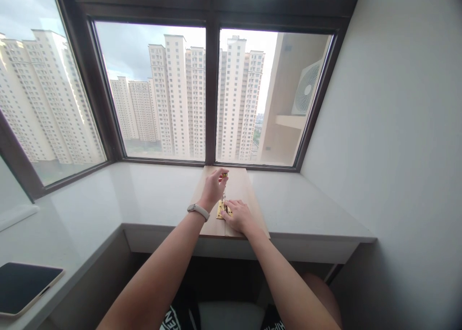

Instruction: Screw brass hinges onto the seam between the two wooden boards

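My left hand (214, 188), with a watch (198, 210) on its wrist, is closed around the red, yellow and black handle of a screwdriver (224, 175). The thin shaft points down to a small yellow plate (219, 214) with dark metal parts on it. Thumb and fingers of my right hand (238, 217) grip this plate and a dark part on top, partly covering both. Beneath the plate lies a pale wooden board (249, 195). Where exactly the screwdriver's tip touches is too small to tell.
The board rests on a white windowsill counter (288, 200), reaching its front edge. A tablet (27, 286) lies on the left arm of the counter. Dark window frames (212, 94) stand behind, and a white wall (393, 127) closes off the right side.
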Demonstrator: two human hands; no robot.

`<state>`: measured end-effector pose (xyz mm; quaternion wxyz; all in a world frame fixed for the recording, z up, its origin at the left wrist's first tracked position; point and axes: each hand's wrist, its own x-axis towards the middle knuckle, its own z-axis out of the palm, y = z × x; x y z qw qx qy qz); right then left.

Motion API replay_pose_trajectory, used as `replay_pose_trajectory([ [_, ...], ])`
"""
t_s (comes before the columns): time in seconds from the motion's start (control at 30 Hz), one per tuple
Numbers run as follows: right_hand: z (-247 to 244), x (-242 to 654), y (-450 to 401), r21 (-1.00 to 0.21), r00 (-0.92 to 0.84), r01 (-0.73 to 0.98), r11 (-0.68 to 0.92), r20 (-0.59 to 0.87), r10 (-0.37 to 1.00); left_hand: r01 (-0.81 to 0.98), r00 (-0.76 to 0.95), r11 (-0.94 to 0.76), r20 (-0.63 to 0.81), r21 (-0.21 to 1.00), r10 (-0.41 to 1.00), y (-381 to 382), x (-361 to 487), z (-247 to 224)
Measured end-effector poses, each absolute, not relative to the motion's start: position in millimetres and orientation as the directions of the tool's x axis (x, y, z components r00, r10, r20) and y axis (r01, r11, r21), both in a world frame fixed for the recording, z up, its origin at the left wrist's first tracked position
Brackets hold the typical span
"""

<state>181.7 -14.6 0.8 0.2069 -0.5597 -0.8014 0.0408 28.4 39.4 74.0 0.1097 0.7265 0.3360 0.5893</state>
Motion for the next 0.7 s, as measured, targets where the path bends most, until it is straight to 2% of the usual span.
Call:
replay_pose_trajectory([
  [0.37,-7,184,-9,-0.279,-0.287,0.884,0.376,0.312,0.906,0.376,-0.008,-0.755,0.816,0.538,0.578,37,24,74],
  [0.7,-11,185,-7,-0.286,-0.291,0.877,0.387,0.327,0.899,0.345,0.027,-0.761,0.805,0.55,0.593,37,25,69],
])
